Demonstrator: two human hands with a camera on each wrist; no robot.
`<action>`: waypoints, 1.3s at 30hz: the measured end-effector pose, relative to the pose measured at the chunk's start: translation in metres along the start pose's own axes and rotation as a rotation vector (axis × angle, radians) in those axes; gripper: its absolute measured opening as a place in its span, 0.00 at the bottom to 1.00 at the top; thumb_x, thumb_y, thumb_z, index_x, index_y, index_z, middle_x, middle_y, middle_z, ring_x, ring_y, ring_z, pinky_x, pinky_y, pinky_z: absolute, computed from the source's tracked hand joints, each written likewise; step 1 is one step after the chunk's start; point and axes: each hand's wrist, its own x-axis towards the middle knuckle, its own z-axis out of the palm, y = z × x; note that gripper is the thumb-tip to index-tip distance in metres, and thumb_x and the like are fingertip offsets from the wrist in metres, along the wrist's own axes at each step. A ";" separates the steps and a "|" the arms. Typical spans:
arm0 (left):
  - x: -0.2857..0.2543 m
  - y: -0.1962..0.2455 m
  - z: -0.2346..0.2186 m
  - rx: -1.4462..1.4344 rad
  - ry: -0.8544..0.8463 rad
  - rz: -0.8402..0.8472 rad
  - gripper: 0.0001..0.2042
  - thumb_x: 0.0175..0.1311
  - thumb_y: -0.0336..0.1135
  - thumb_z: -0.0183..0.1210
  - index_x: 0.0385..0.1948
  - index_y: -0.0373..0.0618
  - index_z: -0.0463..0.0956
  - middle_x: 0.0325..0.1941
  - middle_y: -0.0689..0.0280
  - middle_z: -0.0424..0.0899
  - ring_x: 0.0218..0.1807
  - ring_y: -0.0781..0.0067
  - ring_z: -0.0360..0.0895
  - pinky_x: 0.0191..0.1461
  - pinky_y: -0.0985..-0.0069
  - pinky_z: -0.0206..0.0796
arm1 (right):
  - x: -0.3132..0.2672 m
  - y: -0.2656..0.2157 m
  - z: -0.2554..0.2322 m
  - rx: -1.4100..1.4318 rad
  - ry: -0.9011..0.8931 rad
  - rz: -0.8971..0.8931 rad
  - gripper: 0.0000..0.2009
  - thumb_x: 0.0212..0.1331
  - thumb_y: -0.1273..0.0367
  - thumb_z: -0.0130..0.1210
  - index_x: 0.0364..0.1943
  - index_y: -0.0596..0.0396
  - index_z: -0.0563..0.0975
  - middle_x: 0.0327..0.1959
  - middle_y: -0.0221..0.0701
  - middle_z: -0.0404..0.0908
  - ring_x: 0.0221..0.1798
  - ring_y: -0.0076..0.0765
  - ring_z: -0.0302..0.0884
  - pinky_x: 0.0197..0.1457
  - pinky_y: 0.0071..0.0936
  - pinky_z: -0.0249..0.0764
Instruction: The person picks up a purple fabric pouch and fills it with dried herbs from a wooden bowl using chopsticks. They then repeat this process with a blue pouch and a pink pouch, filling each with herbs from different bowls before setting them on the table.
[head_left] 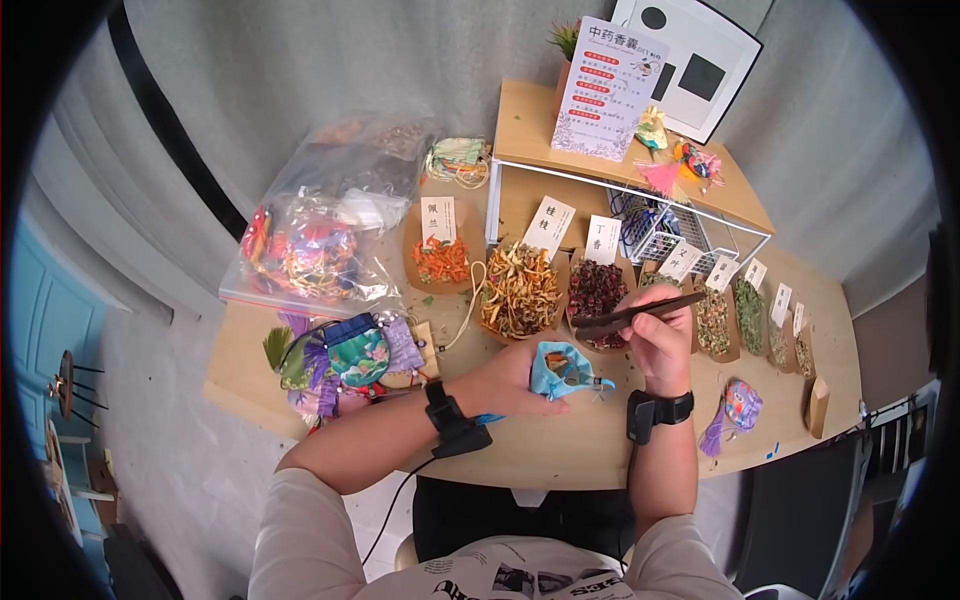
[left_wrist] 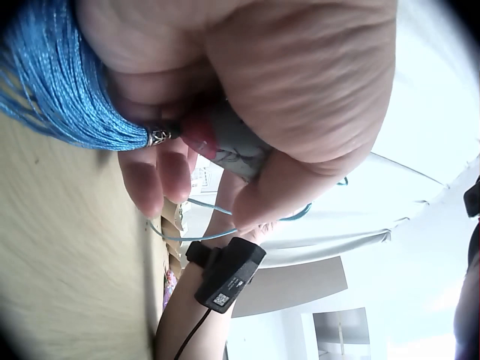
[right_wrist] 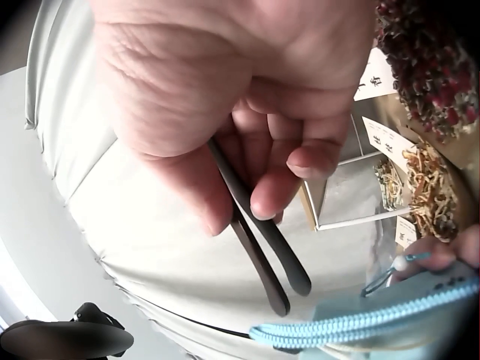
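Note:
A small light-blue pouch [head_left: 556,368] stands open-mouthed in the left hand [head_left: 515,380], with some brownish pieces inside its mouth. In the left wrist view the left hand [left_wrist: 300,82] curls round the pouch's grey and pink side [left_wrist: 236,142], and a blue tassel [left_wrist: 67,82] hangs beside the palm. Dark tweezers [head_left: 640,315] are pinched in the right hand [head_left: 662,340], just right of and above the pouch. In the right wrist view the right hand [right_wrist: 240,97] holds the tweezers [right_wrist: 259,225] with their tips slightly apart and nothing between them, near the pouch's blue cord [right_wrist: 360,319].
Labelled trays of dried herbs curve across the table [head_left: 540,460], among them yellow-brown strips [head_left: 520,290] and dark red buds [head_left: 598,290]. Finished pouches [head_left: 355,355] and a plastic bag [head_left: 320,240] lie left; a purple-tasselled pouch [head_left: 740,403] lies right. Behind stands a wooden shelf [head_left: 530,125].

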 end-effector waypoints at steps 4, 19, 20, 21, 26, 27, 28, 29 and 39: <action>-0.002 -0.003 -0.001 0.038 -0.048 0.006 0.34 0.55 0.29 0.75 0.63 0.42 0.65 0.54 0.68 0.78 0.57 0.80 0.74 0.63 0.74 0.69 | 0.002 0.007 0.001 -0.092 0.204 0.016 0.10 0.58 0.81 0.65 0.42 0.61 0.80 0.38 0.40 0.86 0.33 0.28 0.81 0.40 0.24 0.79; -0.004 0.007 -0.003 0.095 -0.121 -0.038 0.34 0.57 0.29 0.74 0.65 0.42 0.65 0.57 0.67 0.79 0.58 0.78 0.76 0.64 0.72 0.70 | 0.061 0.023 0.024 -0.944 0.055 0.097 0.09 0.55 0.75 0.71 0.37 0.59 0.82 0.28 0.26 0.84 0.30 0.18 0.80 0.35 0.19 0.75; -0.004 0.006 -0.003 0.101 -0.120 -0.039 0.34 0.57 0.29 0.74 0.65 0.42 0.65 0.57 0.67 0.79 0.58 0.78 0.76 0.64 0.72 0.70 | 0.064 0.026 0.024 -0.993 0.039 0.109 0.08 0.55 0.74 0.71 0.36 0.58 0.82 0.26 0.26 0.84 0.29 0.18 0.80 0.33 0.20 0.74; -0.003 0.003 -0.004 0.126 -0.124 -0.013 0.34 0.57 0.28 0.73 0.65 0.42 0.65 0.57 0.66 0.79 0.58 0.78 0.76 0.64 0.72 0.70 | 0.066 0.029 0.024 -0.974 0.050 0.083 0.08 0.54 0.73 0.72 0.35 0.58 0.82 0.24 0.26 0.84 0.27 0.19 0.80 0.32 0.21 0.74; -0.002 -0.005 -0.006 0.169 -0.112 0.017 0.34 0.56 0.28 0.73 0.65 0.42 0.65 0.55 0.67 0.79 0.56 0.79 0.76 0.62 0.73 0.71 | 0.071 0.033 0.025 -1.062 0.054 0.117 0.09 0.53 0.72 0.73 0.35 0.57 0.83 0.24 0.28 0.84 0.27 0.21 0.81 0.32 0.23 0.75; -0.001 -0.006 -0.006 0.176 -0.111 0.051 0.33 0.56 0.28 0.73 0.64 0.42 0.66 0.55 0.67 0.79 0.55 0.80 0.76 0.61 0.73 0.72 | 0.070 0.033 0.025 -1.132 0.048 0.128 0.09 0.52 0.71 0.73 0.35 0.57 0.83 0.24 0.29 0.85 0.27 0.22 0.81 0.32 0.24 0.75; -0.001 -0.007 -0.006 0.182 -0.110 0.087 0.33 0.57 0.28 0.73 0.64 0.42 0.66 0.54 0.68 0.79 0.55 0.80 0.76 0.60 0.74 0.72 | 0.070 0.035 0.024 -1.131 0.050 0.133 0.09 0.52 0.71 0.73 0.35 0.57 0.83 0.24 0.29 0.85 0.27 0.22 0.81 0.32 0.24 0.75; 0.000 -0.007 -0.006 0.179 -0.111 0.084 0.33 0.57 0.28 0.73 0.64 0.42 0.66 0.54 0.68 0.79 0.55 0.80 0.76 0.60 0.74 0.72 | 0.070 0.036 0.022 -1.149 0.043 0.121 0.09 0.53 0.70 0.72 0.35 0.57 0.84 0.23 0.29 0.85 0.27 0.23 0.81 0.32 0.24 0.75; -0.001 0.003 -0.001 0.104 -0.073 0.053 0.25 0.57 0.30 0.73 0.55 0.44 0.72 0.47 0.71 0.79 0.48 0.83 0.75 0.54 0.76 0.71 | 0.055 0.028 0.020 -0.943 0.093 -0.006 0.05 0.56 0.75 0.70 0.33 0.59 0.83 0.26 0.29 0.85 0.29 0.23 0.81 0.34 0.23 0.74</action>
